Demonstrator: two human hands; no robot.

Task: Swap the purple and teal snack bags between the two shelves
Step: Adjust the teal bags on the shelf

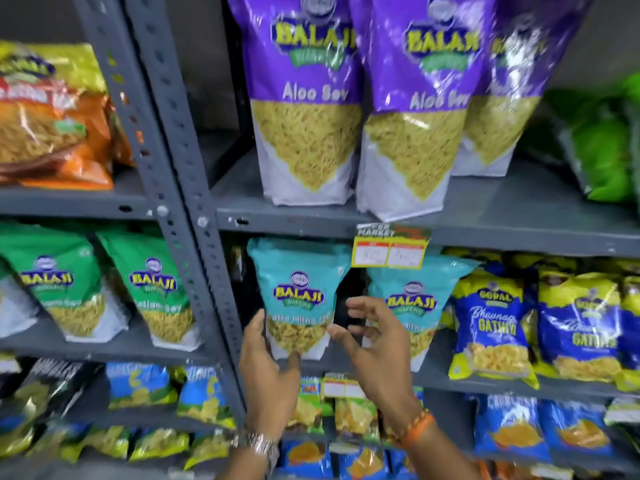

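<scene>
Both hands, left hand (268,365) and right hand (375,344), are flanking the left teal Balaji bag (298,299) on the lower shelf (485,379), fingers (360,306) spread, grasping nothing (purple Aloo Sev bags (308,98) standing above); they should be squeezing its sides evenly.

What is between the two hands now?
In the head view, the left teal snack bag stands between the open left hand and right hand, neither gripping it.

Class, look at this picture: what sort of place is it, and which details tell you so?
Most likely a grocery shop aisle: grey metal shelves stocked with rows of packaged snacks, such as purple bags and teal bags, and a price tag clipped to the shelf edge.
</scene>
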